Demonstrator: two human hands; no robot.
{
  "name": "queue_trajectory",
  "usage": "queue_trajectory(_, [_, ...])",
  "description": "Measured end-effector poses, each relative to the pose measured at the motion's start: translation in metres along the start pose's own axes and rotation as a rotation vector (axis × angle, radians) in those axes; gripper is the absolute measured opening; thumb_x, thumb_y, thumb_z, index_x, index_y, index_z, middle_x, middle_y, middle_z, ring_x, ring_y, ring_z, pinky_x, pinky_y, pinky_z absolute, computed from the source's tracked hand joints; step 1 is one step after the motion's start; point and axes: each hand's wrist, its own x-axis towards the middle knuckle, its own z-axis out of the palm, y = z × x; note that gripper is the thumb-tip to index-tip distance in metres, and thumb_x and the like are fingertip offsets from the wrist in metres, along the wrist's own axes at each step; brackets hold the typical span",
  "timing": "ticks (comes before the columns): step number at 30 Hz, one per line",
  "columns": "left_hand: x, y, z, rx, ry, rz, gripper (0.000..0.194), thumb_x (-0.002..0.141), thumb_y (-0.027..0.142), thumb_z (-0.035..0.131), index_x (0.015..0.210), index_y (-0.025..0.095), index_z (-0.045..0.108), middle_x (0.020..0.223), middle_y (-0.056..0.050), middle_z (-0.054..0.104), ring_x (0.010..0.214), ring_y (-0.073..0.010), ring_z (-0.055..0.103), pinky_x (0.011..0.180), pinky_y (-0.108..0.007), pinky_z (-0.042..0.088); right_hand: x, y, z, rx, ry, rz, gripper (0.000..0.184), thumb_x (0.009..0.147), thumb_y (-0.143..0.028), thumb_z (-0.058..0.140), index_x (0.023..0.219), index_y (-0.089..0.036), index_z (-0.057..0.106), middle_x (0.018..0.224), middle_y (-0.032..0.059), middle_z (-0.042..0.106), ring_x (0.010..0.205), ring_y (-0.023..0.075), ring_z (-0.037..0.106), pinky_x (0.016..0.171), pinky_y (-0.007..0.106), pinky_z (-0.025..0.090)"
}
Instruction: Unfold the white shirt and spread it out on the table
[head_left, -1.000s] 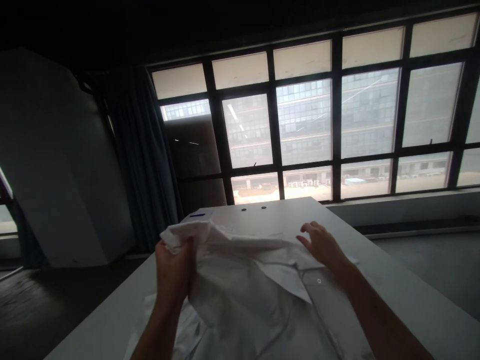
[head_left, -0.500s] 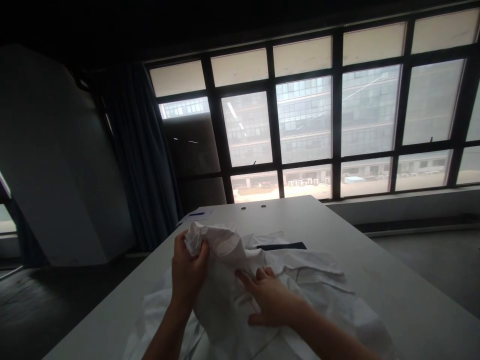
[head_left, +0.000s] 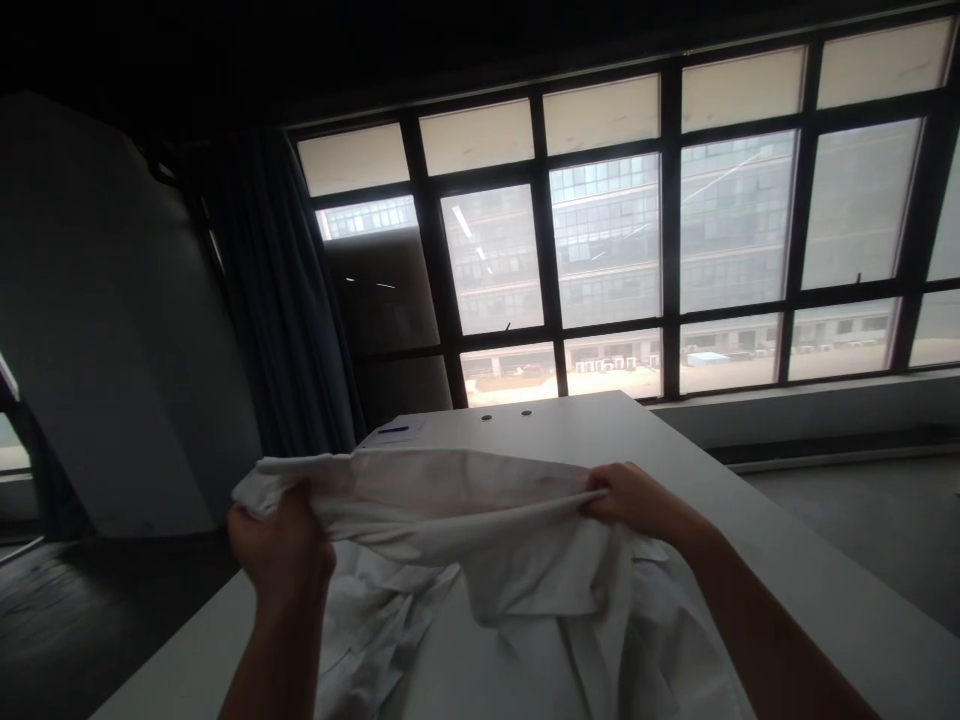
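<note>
Both hands (head_left: 281, 560) grip a shirt (head_left: 450, 520) (white) between them

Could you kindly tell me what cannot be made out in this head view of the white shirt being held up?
All in the head view:
The white shirt: its lower part is cut off by the bottom edge.
Left hand: bunched cloth hides its grip, so which part of the shirt it holds is unclear.
Blue item at the far table end: too small to identify.
</note>
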Motion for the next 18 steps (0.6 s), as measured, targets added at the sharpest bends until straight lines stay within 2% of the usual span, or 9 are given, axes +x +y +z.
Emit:
queue_trajectory(3, [0.002,0.002,0.003,-0.074,0.059,-0.081,0.047,0.061,0.022,0.074,0.104,0.019,0.055,0.098,0.0,0.065,0.098,-0.0217,0.066,0.089,-0.038,0.055,-0.003,0.003,-0.011,0.128,0.121,0.012,0.033,0.077,-0.051,0.071,0.091,-0.022,0.065,0.079,0.0024,0.067,0.071,0.0202,0.061,0.062,0.028,0.04])
queue_trajectory(6, [0.004,0.002,0.003,-0.118,0.117,-0.075,0.044,0.063,0.022,0.074,0.1,0.02,0.052,0.103,-0.001,0.066,0.107,-0.0249,0.065,0.095,-0.041,0.054,-0.01,0.0,-0.02,0.173,0.234,0.05,0.058,0.079,-0.061,0.067,0.121,-0.022,0.055,0.079,-0.0003,0.065,0.067,0.0194,0.059,0.06,0.028,0.042])
queue_trajectory(8, [0.008,0.004,-0.001,-0.109,0.15,-0.034,0.042,0.065,0.02,0.071,0.101,0.021,0.049,0.107,0.0,0.066,0.111,-0.0253,0.064,0.098,-0.04,0.052,-0.015,-0.002,-0.023,0.214,0.135,0.026,0.075,0.075,-0.063,0.071,0.135,-0.023,0.048,0.087,0.0016,0.067,0.074,0.0208,0.061,0.065,0.03,0.046])
queue_trajectory(10, [0.012,0.009,-0.006,-0.068,0.182,0.035,0.042,0.068,0.017,0.068,0.103,0.022,0.046,0.112,0.001,0.065,0.114,-0.0246,0.062,0.101,-0.039,0.051,-0.018,-0.003,-0.018,0.265,-0.101,-0.013,0.087,0.068,-0.063,0.077,0.141,-0.025,0.047,0.105,0.0068,0.068,0.089,0.0245,0.064,0.075,0.034,0.049])
queue_trajectory(12, [0.015,0.016,-0.011,-0.033,0.232,0.09,0.046,0.067,0.014,0.066,0.104,0.023,0.042,0.117,0.003,0.063,0.117,-0.0229,0.061,0.103,-0.038,0.049,-0.018,-0.005,0.001,0.269,-0.297,-0.035,0.096,0.061,-0.063,0.082,0.143,-0.028,0.048,0.124,0.0104,0.064,0.107,0.0301,0.062,0.086,0.039,0.05])
queue_trajectory(13, [0.016,0.02,-0.013,-0.025,0.254,0.101,0.048,0.065,0.013,0.067,0.104,0.024,0.04,0.118,0.003,0.062,0.118,-0.022,0.06,0.103,-0.037,0.049,-0.017,-0.007,0.016,0.241,-0.348,-0.044,0.1,0.056,-0.063,0.084,0.143,-0.029,0.049,0.132,0.0111,0.06,0.115,0.0332,0.059,0.09,0.042,0.049])
queue_trajectory(16, [0.013,0.034,-0.014,-0.051,0.289,0.118,0.051,0.061,0.011,0.068,0.101,0.023,0.039,0.117,0.004,0.062,0.116,-0.0202,0.061,0.104,-0.033,0.048,-0.01,-0.017,0.074,0.089,-0.381,-0.113,0.108,0.044,-0.062,0.088,0.14,-0.029,0.052,0.151,0.0131,0.043,0.133,0.0421,0.044,0.098,0.049,0.045])
queue_trajectory(17, [0.009,0.039,-0.013,-0.058,0.28,0.138,0.049,0.061,0.012,0.068,0.1,0.023,0.04,0.115,0.004,0.063,0.115,-0.02,0.061,0.104,-0.033,0.048,-0.008,-0.022,0.094,0.037,-0.389,-0.146,0.112,0.041,-0.061,0.09,0.14,-0.027,0.052,0.157,0.0155,0.034,0.137,0.0446,0.039,0.101,0.051,0.044])
queue_trajectory(18, [0.005,0.044,-0.013,-0.058,0.262,0.167,0.047,0.062,0.013,0.067,0.099,0.024,0.04,0.115,0.004,0.063,0.115,-0.0201,0.061,0.104,-0.034,0.048,-0.006,-0.027,0.112,-0.018,-0.383,-0.178,0.114,0.039,-0.059,0.091,0.139,-0.023,0.052,0.158,0.0187,0.032,0.137,0.046,0.039,0.102,0.052,0.043])
